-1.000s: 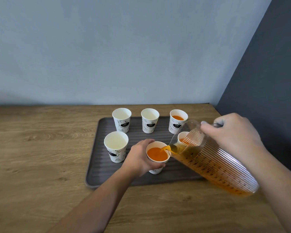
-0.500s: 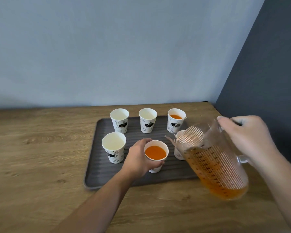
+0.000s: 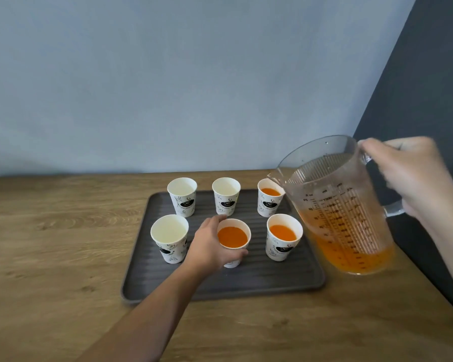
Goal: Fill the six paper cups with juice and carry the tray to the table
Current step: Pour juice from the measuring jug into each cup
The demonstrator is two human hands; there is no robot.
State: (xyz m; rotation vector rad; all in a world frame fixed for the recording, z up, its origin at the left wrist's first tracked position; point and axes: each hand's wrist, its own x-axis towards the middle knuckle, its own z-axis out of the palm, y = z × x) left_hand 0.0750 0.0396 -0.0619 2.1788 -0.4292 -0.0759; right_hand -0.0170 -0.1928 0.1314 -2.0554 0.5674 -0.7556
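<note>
Orange juice (image 3: 351,257) fills the lower part of the clear ribbed pitcher (image 3: 345,218), which I hold by its handle in my right hand (image 3: 413,178), fingers curled round the grip. The pitcher stands nearly upright just off the right edge of the tray (image 3: 246,286), its spout turned toward the tray's back right corner; whether its base touches the wood I cannot tell. My left hand (image 3: 209,246) reaches onto the tray from its front edge and wraps round the front middle cup (image 3: 248,235), thumb at the near side and fingers at the far side, and that cup is full of juice close to the rim. On the tray's right side, the front right cup (image 3: 279,249) and the back right cup (image 3: 268,206) also hold juice. The back middle cup (image 3: 226,202), the back left cup (image 3: 183,202) and the front left cup (image 3: 169,246) show white, dry insides. All six cups stand upright on the dark ridged tray in two rows of three, none touching another. The tray lies on a wooden countertop (image 3: 50,244), its back edge near a pale blue wall (image 3: 194,87).
</note>
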